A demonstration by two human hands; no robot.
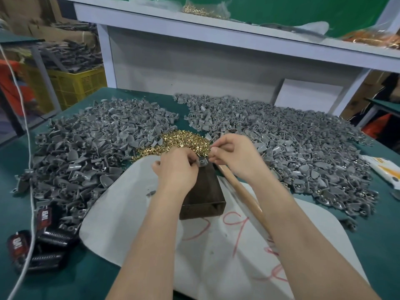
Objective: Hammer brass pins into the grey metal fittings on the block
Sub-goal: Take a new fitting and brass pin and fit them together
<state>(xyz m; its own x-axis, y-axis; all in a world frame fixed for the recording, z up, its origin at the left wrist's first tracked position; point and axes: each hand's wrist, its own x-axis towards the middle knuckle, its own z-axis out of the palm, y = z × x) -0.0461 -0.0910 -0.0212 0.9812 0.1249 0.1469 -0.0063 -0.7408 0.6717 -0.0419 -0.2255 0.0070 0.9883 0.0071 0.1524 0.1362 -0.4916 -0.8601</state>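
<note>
1. Two bare forearms reach out over a white sheet with red scrawl, which is spread on the green table top. Black-and-red packets and a white cord lie off its left edge.
2. One dark brown rectangular block stands on the sheet. A hammer's pale wooden handle lies just beside it on the right, and nobody grips it. Its head is hidden under the right hand.
3. The left hand curls over the block's far end, its fingers pinching a small grey metal fitting that sits there on the block.
4. The right hand has thumb and forefinger closed together just above that fitting. Whether a pin sits between them is too small to tell.
5. For this piece, the step looks like seating the pin by hand. No blow can fall until the hammer is picked up.
6. Just beyond the hands lies a loose heap of small brass pins, so supply is plentiful.
7. Farther out, a broad left heap of grey fittings and a right heap of grey fittings flank the pins. Brass glints along the right heap's near edge suggest finished pieces go there.
8. Judging by the size of both heaps, most of the work remains.
9. Farthest, a white shelf carries a clear bag of more brass pieces.
</note>
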